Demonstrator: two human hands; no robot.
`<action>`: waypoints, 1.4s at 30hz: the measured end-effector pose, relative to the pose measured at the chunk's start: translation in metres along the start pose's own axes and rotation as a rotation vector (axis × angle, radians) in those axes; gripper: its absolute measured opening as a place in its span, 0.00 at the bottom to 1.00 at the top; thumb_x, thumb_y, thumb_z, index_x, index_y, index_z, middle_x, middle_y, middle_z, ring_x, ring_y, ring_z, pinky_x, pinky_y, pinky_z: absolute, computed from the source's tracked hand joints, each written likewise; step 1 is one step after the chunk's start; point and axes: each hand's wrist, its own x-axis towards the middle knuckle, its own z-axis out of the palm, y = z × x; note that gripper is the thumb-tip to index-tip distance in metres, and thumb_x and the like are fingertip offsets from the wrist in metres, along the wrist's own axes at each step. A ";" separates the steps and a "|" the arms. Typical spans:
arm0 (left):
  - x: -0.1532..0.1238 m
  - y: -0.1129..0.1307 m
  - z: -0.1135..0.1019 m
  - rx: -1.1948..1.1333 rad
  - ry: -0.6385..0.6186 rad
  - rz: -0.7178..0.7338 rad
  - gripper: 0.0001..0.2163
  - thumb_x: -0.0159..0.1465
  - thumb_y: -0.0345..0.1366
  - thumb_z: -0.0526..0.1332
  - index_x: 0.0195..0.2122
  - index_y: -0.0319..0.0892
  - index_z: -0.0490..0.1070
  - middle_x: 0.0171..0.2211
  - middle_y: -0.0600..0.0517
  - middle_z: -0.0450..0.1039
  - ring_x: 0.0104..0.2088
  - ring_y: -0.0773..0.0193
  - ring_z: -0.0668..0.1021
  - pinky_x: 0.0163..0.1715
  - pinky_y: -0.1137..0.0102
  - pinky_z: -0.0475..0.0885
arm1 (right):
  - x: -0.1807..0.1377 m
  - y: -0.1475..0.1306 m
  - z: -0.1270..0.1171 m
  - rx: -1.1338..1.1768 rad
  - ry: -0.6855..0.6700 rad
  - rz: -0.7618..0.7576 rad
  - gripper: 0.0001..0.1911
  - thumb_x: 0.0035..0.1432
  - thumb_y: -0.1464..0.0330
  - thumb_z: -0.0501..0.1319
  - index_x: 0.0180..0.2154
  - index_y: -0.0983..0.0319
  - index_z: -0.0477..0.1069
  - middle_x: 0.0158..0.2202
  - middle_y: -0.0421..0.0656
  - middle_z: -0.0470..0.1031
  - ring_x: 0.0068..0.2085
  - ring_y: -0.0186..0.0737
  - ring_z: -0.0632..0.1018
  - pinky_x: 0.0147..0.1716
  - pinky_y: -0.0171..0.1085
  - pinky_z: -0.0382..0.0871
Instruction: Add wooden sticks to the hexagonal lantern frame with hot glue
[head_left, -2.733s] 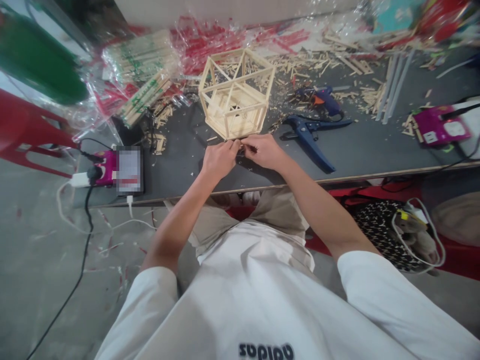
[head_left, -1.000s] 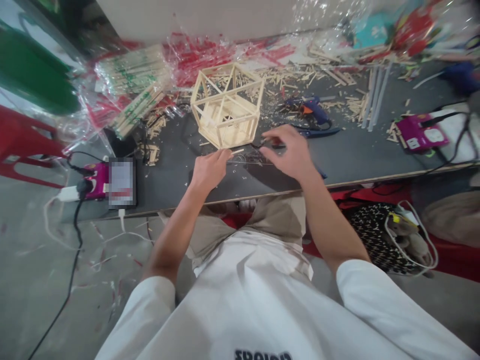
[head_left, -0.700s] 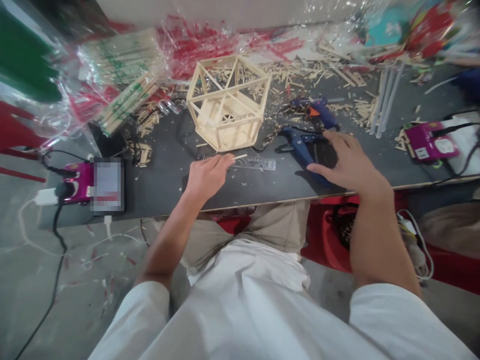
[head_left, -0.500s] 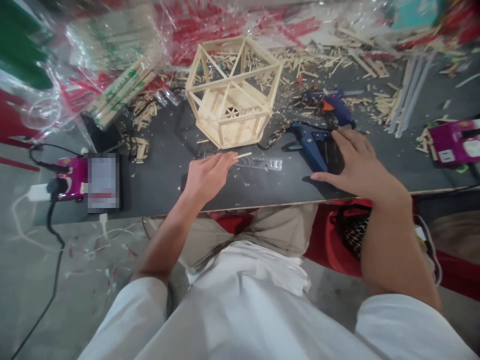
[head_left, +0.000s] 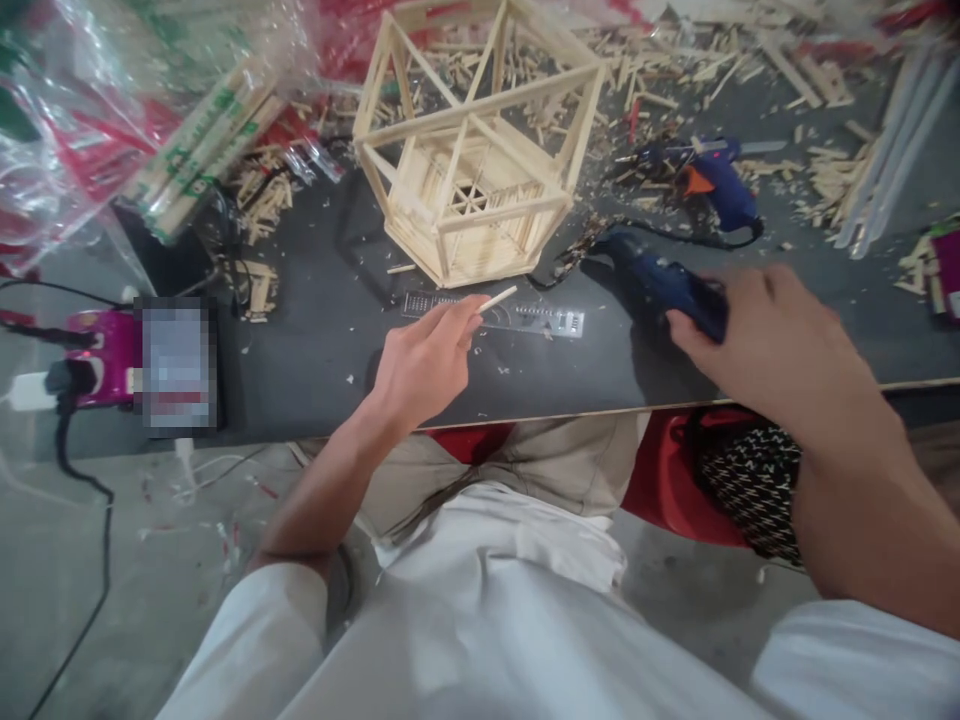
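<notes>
The left hand (head_left: 426,368) pinches a stick (head_left: 498,299) in its fingertips, the ruler (head_left: 551,319) beneath them and the frame (head_left: 453,170) just beyond, while the right hand (head_left: 784,350) clamps its fingers round the cutter (head_left: 664,280).

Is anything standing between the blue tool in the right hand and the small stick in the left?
Nothing visible stands between the blue tool and the small stick; the clear ruler just lies flat on the table below.

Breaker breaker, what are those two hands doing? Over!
Left hand pinches wooden stick. Right hand holds dark-blue tool. Clear ruler partly hidden by left hand; wooden frame just beyond.
</notes>
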 end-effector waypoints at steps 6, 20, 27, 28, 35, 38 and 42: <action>0.002 0.003 0.000 0.061 0.157 0.079 0.12 0.78 0.32 0.55 0.49 0.38 0.80 0.27 0.54 0.78 0.28 0.70 0.80 0.28 0.76 0.68 | -0.019 -0.008 -0.015 0.416 -0.025 0.317 0.24 0.52 0.57 0.66 0.49 0.58 0.78 0.40 0.52 0.83 0.42 0.53 0.82 0.43 0.48 0.73; 0.000 0.000 -0.002 -0.039 0.187 0.026 0.12 0.78 0.39 0.58 0.48 0.43 0.82 0.33 0.52 0.84 0.31 0.68 0.85 0.35 0.77 0.78 | -0.036 -0.078 -0.017 0.866 -0.036 -0.135 0.21 0.55 0.56 0.66 0.48 0.59 0.78 0.38 0.43 0.85 0.35 0.46 0.85 0.40 0.46 0.83; -0.001 0.001 -0.006 -0.095 0.199 0.014 0.13 0.78 0.36 0.57 0.47 0.41 0.82 0.35 0.52 0.85 0.33 0.68 0.86 0.38 0.77 0.79 | -0.042 -0.087 -0.010 0.845 -0.014 -0.290 0.24 0.60 0.59 0.67 0.56 0.59 0.75 0.47 0.46 0.85 0.44 0.51 0.86 0.50 0.51 0.83; -0.001 0.001 -0.006 -0.104 0.196 0.006 0.13 0.78 0.37 0.57 0.46 0.41 0.82 0.35 0.51 0.85 0.34 0.67 0.86 0.38 0.77 0.80 | -0.042 -0.088 -0.009 0.831 -0.009 -0.310 0.24 0.60 0.59 0.67 0.57 0.58 0.75 0.48 0.46 0.84 0.46 0.52 0.86 0.51 0.52 0.82; -0.002 0.002 -0.006 -0.087 0.173 -0.077 0.17 0.78 0.44 0.56 0.39 0.43 0.82 0.31 0.51 0.84 0.32 0.66 0.85 0.36 0.75 0.80 | -0.047 -0.094 -0.004 0.738 0.027 -0.357 0.24 0.63 0.59 0.66 0.59 0.54 0.74 0.52 0.47 0.83 0.48 0.55 0.86 0.50 0.55 0.83; -0.001 0.003 -0.007 -0.086 0.197 -0.048 0.16 0.78 0.42 0.56 0.39 0.42 0.81 0.31 0.50 0.84 0.31 0.67 0.84 0.35 0.76 0.79 | -0.051 -0.099 0.000 0.708 0.092 -0.352 0.24 0.63 0.58 0.66 0.60 0.56 0.74 0.53 0.49 0.83 0.49 0.55 0.85 0.52 0.55 0.82; -0.001 0.002 -0.008 -0.070 0.208 -0.005 0.16 0.79 0.39 0.55 0.39 0.42 0.80 0.29 0.51 0.82 0.29 0.69 0.83 0.32 0.76 0.75 | -0.055 -0.106 0.006 0.693 0.184 -0.351 0.24 0.64 0.61 0.66 0.60 0.57 0.73 0.54 0.49 0.82 0.50 0.53 0.85 0.52 0.54 0.82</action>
